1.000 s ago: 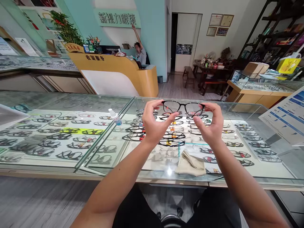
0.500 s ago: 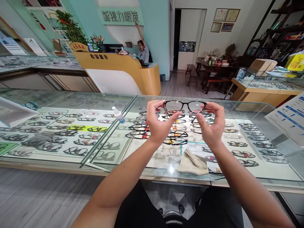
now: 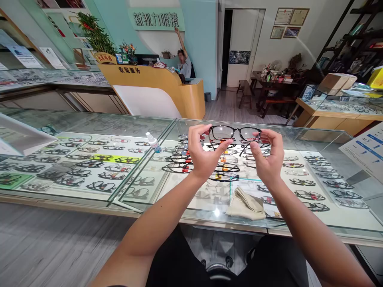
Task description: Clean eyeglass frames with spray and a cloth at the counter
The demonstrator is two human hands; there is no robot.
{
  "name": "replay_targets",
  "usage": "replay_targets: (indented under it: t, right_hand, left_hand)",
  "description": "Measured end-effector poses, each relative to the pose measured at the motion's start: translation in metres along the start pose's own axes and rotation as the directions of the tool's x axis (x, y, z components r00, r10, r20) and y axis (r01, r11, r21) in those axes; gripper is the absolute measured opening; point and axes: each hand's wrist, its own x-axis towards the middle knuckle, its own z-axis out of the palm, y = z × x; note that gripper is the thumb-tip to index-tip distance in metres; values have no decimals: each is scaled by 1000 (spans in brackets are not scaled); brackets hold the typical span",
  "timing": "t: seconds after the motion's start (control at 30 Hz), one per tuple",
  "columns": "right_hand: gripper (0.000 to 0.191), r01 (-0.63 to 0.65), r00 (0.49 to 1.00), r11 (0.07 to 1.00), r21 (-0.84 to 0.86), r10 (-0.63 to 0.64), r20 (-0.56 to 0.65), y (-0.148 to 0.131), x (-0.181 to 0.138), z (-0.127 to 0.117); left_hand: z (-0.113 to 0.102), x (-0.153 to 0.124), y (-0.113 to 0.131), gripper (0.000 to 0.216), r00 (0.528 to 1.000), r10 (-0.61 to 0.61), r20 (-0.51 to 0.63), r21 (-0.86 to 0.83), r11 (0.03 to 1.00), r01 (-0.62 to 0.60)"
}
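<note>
A pair of black-framed eyeglasses (image 3: 237, 130) is held up above the glass display case (image 3: 191, 217), its lenses clear. My left hand (image 3: 205, 153) pinches the frame at its left end, thumb below and fingers behind. At the other end my right hand (image 3: 269, 157) is closed on the frame in the same way, its thumb near the lower rim. A folded beige cloth (image 3: 247, 203) lies on the case top below my hands. The small white spray bottle (image 3: 153, 142) with a blue label stands on the glass to the left.
Rows of eyeglasses (image 3: 101, 186) lie inside the case under the glass. A printed sheet (image 3: 363, 149) stands at the right. Beyond are a yellow counter (image 3: 188, 99) with a seated person (image 3: 184, 65), arm raised, and a wooden bench (image 3: 245, 91).
My head view has shifted slightly, so the scene sits a little further right. The eyeglasses have tilted a little, their right side lower; both hands keep hold of them.
</note>
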Motion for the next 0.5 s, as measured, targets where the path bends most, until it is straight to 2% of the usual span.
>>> replay_targets:
  t: [0.5]
  right_hand:
    - [45, 39, 995, 996, -80, -46, -85, 3, 1, -2]
  left_hand:
    - [1, 1, -2, 62, 988, -101, 121, -32, 994, 105]
